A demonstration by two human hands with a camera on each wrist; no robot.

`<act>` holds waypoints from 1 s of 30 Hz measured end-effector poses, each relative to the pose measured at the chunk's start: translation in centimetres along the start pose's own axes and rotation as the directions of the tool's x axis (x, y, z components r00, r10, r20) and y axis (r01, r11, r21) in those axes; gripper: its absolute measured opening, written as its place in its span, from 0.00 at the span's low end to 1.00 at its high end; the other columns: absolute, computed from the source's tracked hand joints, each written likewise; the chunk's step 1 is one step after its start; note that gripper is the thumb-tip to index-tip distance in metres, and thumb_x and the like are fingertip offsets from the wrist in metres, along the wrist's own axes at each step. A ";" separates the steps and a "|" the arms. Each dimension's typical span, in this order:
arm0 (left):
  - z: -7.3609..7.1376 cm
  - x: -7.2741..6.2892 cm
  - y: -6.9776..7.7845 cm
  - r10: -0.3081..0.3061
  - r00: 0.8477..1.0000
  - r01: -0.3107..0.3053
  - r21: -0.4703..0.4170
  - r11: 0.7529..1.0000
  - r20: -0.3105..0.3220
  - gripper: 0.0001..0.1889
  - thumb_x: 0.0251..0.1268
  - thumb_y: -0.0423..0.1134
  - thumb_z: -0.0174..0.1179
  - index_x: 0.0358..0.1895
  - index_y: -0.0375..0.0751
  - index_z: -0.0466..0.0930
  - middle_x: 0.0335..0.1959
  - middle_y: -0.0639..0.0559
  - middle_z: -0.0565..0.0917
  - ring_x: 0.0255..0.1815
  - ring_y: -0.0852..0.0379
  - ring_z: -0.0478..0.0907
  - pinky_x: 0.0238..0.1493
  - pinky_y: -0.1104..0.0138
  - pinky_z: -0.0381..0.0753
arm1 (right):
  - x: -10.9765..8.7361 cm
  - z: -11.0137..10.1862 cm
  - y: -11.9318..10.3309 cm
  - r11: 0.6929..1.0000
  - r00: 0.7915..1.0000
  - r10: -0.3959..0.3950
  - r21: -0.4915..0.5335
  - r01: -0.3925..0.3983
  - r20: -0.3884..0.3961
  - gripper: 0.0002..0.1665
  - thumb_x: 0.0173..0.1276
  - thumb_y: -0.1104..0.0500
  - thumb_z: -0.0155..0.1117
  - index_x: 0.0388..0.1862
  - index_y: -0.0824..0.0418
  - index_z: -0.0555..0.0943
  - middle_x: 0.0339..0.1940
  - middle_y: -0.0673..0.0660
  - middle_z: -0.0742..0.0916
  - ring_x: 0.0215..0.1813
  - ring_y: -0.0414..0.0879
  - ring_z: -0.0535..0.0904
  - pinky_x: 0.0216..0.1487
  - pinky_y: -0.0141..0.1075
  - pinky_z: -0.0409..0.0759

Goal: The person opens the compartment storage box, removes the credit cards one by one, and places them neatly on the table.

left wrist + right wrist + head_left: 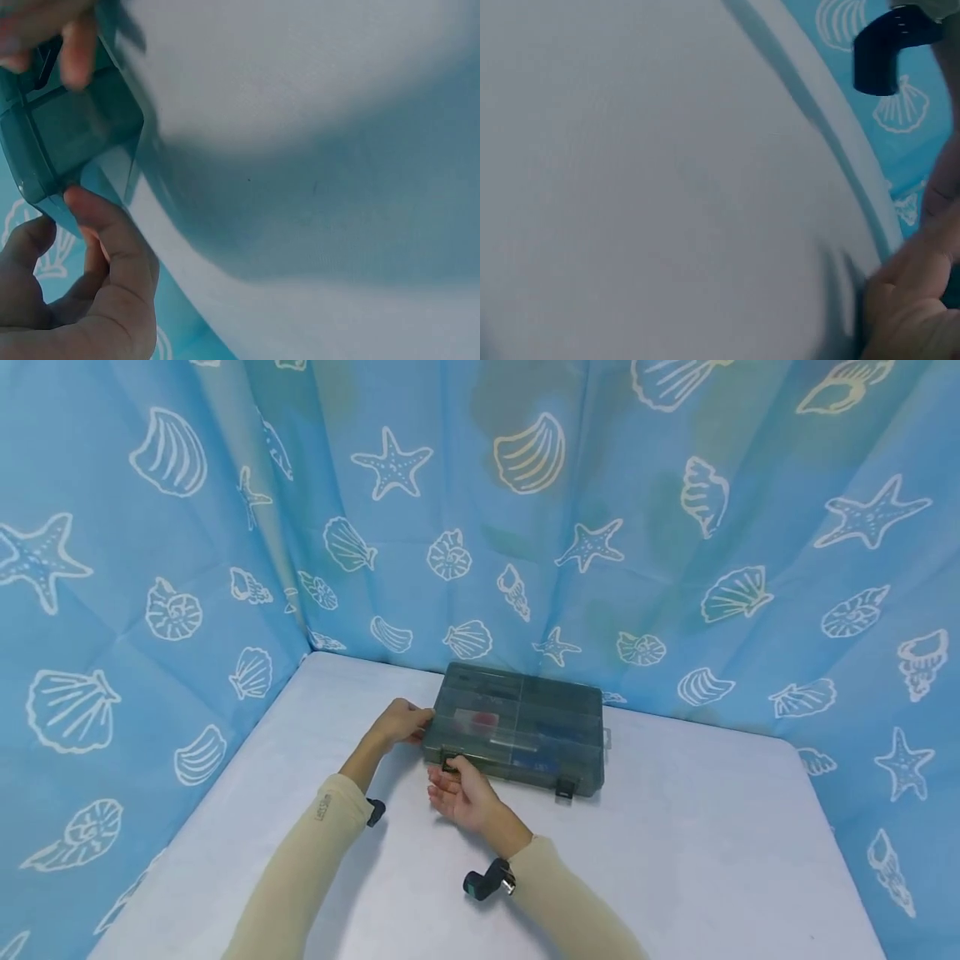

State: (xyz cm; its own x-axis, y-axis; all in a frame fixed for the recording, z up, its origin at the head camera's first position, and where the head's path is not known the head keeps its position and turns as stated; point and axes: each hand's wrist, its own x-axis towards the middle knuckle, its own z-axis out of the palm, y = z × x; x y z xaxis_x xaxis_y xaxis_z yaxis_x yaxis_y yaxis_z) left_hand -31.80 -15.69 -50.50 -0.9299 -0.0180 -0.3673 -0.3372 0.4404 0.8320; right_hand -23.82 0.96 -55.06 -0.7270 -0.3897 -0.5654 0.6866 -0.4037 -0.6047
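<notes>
Two hands on box (517, 731): my left (401, 722) grips its corner, right (459, 789) pinches latch (448, 765); risk: box skids if latch jerks

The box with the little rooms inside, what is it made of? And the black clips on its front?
The box looks like smoky see-through plastic with a smooth, slightly shiny finish: red and blue things show through its lid. The left hand holds its left end. The black clips look like solid dull plastic, since nothing shows through; the right hand touches the left one.
</notes>
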 end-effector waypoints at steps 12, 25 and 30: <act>-0.2 -0.9 -1.2 0.172 0.985 -0.172 0.013 0.985 0.003 0.14 0.74 0.35 0.53 0.54 0.30 0.79 0.47 0.39 0.83 0.42 0.49 0.83 0.44 0.62 0.83 | -10.0 -8.3 -10.0 0.237 0.814 -0.551 -0.901 0.364 0.184 0.17 0.73 0.53 0.60 0.51 0.64 0.83 0.42 0.61 0.86 0.42 0.55 0.83 0.43 0.47 0.83; 0.6 -3.4 -1.7 0.333 0.932 -0.297 0.224 0.928 -0.141 0.18 0.70 0.46 0.55 0.56 0.43 0.82 0.53 0.46 0.84 0.58 0.44 0.77 0.61 0.48 0.72 | -13.5 -14.5 -9.7 0.230 0.761 -0.647 -0.961 0.155 -0.032 0.35 0.75 0.46 0.56 0.68 0.70 0.68 0.65 0.68 0.75 0.67 0.62 0.70 0.63 0.53 0.71; 0.2 -4.4 0.4 0.357 0.919 -0.320 0.211 0.923 -0.169 0.26 0.71 0.56 0.49 0.55 0.39 0.82 0.48 0.42 0.85 0.53 0.43 0.79 0.56 0.48 0.75 | -15.2 -13.1 -11.6 0.391 0.785 -0.613 -0.898 0.204 -0.088 0.41 0.72 0.36 0.53 0.70 0.66 0.68 0.67 0.64 0.74 0.69 0.59 0.68 0.66 0.54 0.67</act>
State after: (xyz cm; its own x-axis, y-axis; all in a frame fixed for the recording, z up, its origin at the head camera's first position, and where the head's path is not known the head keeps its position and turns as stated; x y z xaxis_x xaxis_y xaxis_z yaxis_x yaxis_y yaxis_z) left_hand -27.81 -15.31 -48.64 -0.9995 -0.0108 0.0302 0.0176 0.6021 0.7982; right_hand -20.79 22.41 -46.81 -0.9924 0.0144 -0.1224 0.1128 0.5057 -0.8553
